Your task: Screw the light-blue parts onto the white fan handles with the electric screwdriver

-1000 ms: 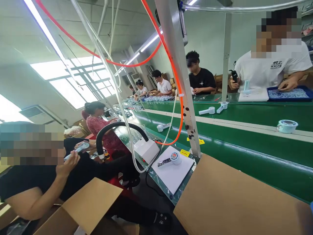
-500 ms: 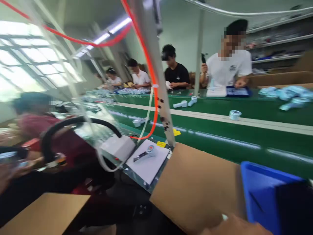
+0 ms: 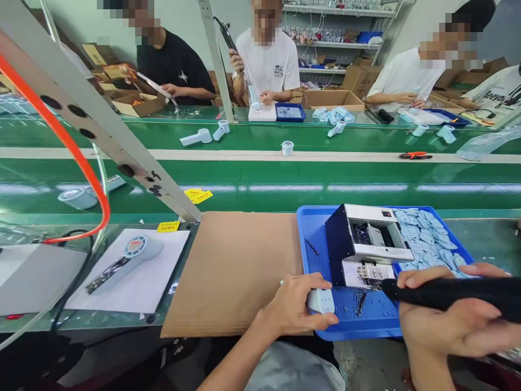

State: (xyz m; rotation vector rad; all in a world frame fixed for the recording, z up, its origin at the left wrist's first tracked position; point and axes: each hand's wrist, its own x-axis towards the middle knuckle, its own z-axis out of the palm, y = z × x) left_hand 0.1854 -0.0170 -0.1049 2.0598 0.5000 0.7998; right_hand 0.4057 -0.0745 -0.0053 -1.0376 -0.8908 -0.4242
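Observation:
My left hand point(image 3: 297, 307) is closed around a small white plastic part point(image 3: 321, 300) at the near edge of a blue tray point(image 3: 313, 233). My right hand point(image 3: 456, 320) grips a black electric screwdriver point(image 3: 448, 290) lying nearly level, its tip pointing left toward the base of a white and dark screw feeder point(image 3: 366, 244) that stands in the tray. Loose screws point(image 3: 356, 307) lie on the tray floor between my hands. Several pale blue plastic parts point(image 3: 427, 239) fill the tray's right side.
A brown cardboard sheet point(image 3: 236, 266) lies left of the tray. Further left, a handheld fan point(image 3: 126, 260) rests on white paper. A green conveyor belt point(image 3: 285, 179) carries fan parts. A slanted metal post point(image 3: 101, 125) with an orange hose stands at left. Several people work opposite.
The view has swung right and down from the row of co-workers to my own bench. The blue tray, the screw feeder and both my hands have come into sight.

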